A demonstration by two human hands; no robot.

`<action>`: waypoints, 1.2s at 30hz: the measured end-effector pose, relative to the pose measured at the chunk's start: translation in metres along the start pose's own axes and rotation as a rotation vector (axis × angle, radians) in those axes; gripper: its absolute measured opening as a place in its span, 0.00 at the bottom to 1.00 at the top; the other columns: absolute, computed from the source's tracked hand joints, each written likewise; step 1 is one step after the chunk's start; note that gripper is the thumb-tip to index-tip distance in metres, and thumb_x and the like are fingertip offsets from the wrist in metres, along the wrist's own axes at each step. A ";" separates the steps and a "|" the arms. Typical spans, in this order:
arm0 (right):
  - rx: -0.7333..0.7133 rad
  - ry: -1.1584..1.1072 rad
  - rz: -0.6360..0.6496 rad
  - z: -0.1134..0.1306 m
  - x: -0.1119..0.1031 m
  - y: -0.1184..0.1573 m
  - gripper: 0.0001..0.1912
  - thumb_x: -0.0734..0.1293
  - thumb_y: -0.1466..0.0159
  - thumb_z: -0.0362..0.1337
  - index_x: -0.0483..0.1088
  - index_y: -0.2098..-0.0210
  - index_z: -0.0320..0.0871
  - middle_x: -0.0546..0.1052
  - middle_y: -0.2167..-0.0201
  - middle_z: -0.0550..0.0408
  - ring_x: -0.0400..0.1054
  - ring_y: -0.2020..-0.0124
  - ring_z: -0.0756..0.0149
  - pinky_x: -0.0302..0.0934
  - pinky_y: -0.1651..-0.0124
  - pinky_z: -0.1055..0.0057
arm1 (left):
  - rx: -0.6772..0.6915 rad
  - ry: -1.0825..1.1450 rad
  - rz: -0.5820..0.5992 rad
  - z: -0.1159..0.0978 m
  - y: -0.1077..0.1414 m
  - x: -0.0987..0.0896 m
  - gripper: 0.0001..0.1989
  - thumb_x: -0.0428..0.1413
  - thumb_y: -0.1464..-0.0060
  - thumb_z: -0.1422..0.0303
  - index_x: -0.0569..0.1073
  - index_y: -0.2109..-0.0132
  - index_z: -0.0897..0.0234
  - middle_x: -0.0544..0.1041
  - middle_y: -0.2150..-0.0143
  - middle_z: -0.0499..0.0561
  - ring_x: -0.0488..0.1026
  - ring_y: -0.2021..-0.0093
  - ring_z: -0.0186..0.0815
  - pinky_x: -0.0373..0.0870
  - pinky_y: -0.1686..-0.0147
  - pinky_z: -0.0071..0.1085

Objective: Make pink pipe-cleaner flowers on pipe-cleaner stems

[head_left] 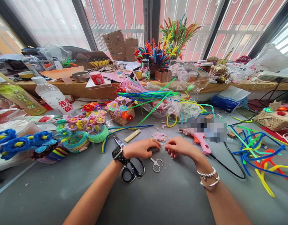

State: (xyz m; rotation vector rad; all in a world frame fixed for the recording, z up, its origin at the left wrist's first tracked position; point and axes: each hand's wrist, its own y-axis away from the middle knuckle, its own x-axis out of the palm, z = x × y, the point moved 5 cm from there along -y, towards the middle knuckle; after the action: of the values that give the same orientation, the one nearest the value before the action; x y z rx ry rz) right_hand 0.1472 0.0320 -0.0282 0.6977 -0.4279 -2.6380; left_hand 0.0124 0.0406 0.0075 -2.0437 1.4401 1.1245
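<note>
Fingers (pixel 154 143) of the left hand (pixel 142 148) are loosely bent and a little apart, right at the centre of the frame, nothing visible between them! Facing them, just right of centre, the right hand (pixel 181 147) curls its fingers inward and down; whether they pinch anything, I can't tell. Just beyond the gap between the two lies the pink piece (pixel 159 136), fuzzy and flat on the grey table (pixel 148 200), very near the left fingertips, though contact is unclear. Pale scraps are scattered around it. Below the left hand, small scissors (pixel 154 161) point up towards the fingers, and big scissors (pixel 133 170) lie partly under the left wrist, black handles showing. There's a watch (pixel 117 153) on that wrist, and bracelets (pixel 209 178) on the other! A pale stick (pixel 132 136) rests above the left hand. Over to the right of centre, the pink glue gun (pixel 200 140) lies on its side, its black cord (pixel 224 167) looping to the lower right, a blurred patch beside it. Far right, a tangle of blue, yellow and red stems (pixel 256 150)! Across the left, bright flower pots (pixel 75 142) stand close together, and at upper centre a basket (pixel 122 117) of flowers sits near a bagged bundle of pink stems (pixel 134 84).
</note>
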 end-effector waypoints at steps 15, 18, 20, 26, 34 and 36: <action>-0.160 -0.225 0.174 0.008 0.005 0.004 0.14 0.61 0.46 0.33 0.69 0.60 0.39 0.72 0.62 0.51 0.67 0.61 0.68 0.65 0.61 0.71 | -0.106 -0.063 -0.218 0.009 -0.002 -0.011 0.22 0.42 0.59 0.82 0.70 0.58 0.66 0.73 0.57 0.53 0.68 0.56 0.34 0.61 0.54 0.28; -0.164 -0.178 0.034 0.008 -0.004 0.001 0.11 0.59 0.45 0.31 0.70 0.65 0.38 0.73 0.65 0.52 0.68 0.64 0.69 0.66 0.62 0.72 | -0.120 0.010 -0.245 0.007 0.004 -0.012 0.19 0.42 0.58 0.81 0.70 0.60 0.65 0.75 0.61 0.51 0.70 0.61 0.31 0.64 0.59 0.26; -0.088 -0.140 0.017 0.005 -0.006 0.001 0.11 0.57 0.44 0.30 0.70 0.67 0.37 0.74 0.71 0.52 0.69 0.69 0.69 0.66 0.65 0.72 | -0.097 0.107 -0.144 0.004 0.005 -0.005 0.17 0.42 0.56 0.81 0.70 0.61 0.65 0.75 0.63 0.49 0.71 0.63 0.30 0.65 0.61 0.24; 0.037 0.036 -0.252 -0.008 -0.027 0.000 0.12 0.56 0.45 0.28 0.68 0.66 0.35 0.75 0.72 0.48 0.71 0.72 0.68 0.65 0.68 0.74 | -0.142 0.027 -0.235 0.008 0.000 -0.003 0.19 0.43 0.54 0.79 0.66 0.53 0.66 0.73 0.58 0.52 0.70 0.59 0.32 0.65 0.57 0.28; -0.077 0.142 -0.338 0.005 -0.013 -0.007 0.13 0.58 0.45 0.29 0.69 0.63 0.39 0.76 0.64 0.50 0.69 0.64 0.66 0.61 0.59 0.72 | -0.364 -0.040 -0.446 0.037 0.004 -0.007 0.20 0.43 0.54 0.80 0.62 0.51 0.70 0.71 0.54 0.58 0.69 0.56 0.34 0.65 0.55 0.32; -0.124 0.168 -0.382 0.010 -0.011 -0.008 0.12 0.59 0.45 0.31 0.69 0.62 0.40 0.75 0.61 0.51 0.68 0.61 0.65 0.60 0.57 0.71 | -0.320 -0.069 -0.432 0.036 0.002 -0.007 0.20 0.42 0.54 0.81 0.63 0.52 0.68 0.71 0.54 0.56 0.68 0.55 0.34 0.65 0.54 0.31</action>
State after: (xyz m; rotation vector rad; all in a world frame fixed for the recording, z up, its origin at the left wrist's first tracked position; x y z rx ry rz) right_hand 0.1488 0.0453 -0.0183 1.0371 -0.0861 -2.8908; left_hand -0.0038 0.0696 -0.0082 -2.3507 0.7630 1.2747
